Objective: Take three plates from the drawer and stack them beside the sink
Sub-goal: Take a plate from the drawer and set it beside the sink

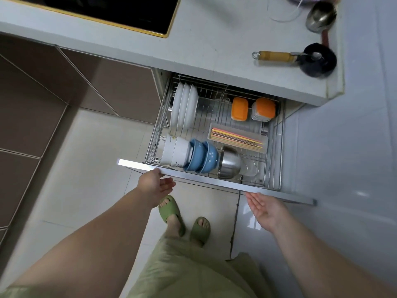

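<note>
The wire-rack drawer (277,147) stands pulled out below the grey counter. Several white plates (184,106) stand on edge in its rack at the back left. My left hand (156,183) is palm-up at the left part of the drawer's metal front rail (204,179), fingers apart, its thumb side touching the rail. My right hand (266,209) is open, palm-up, just below the rail's right part, holding nothing. No sink is in view.
The drawer also holds white bowls (176,152), blue bowls (202,157), a steel bowl (231,162), a chopstick tray (238,137) and orange-lidded containers (263,109). On the counter (214,39) lie a black brush (318,60), a ladle (320,16) and a black hob (118,11). My feet in green slippers (184,218) stand below the drawer.
</note>
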